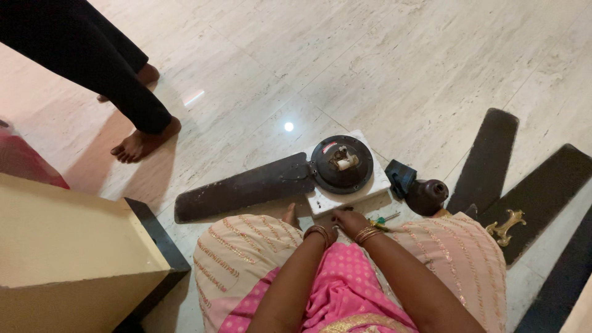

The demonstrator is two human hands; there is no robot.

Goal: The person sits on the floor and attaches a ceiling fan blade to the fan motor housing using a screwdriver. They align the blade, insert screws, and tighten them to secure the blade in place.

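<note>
Marble floor (394,68) carries a dark round fan motor (341,164) on a white block (377,184), one brown blade (243,188) attached. Left hand (325,233) and right hand (349,221) touch the block's edge; grip unclear.

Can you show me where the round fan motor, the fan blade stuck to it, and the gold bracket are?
Fan motor (341,164): head view, on its dark round housing.
Attached fan blade (240,191): head view, mid-blade.
Gold bracket (507,226): head view, on its centre.

I see both bare forearms reaching forward and down from the lower frame, converging close together at the wrists, each wrist ringed with gold bangles. My left hand (323,233) is mostly hidden behind its wrist, fingers unseen. My right hand (349,221) lies palm down, fingers curled forward and low.
</note>
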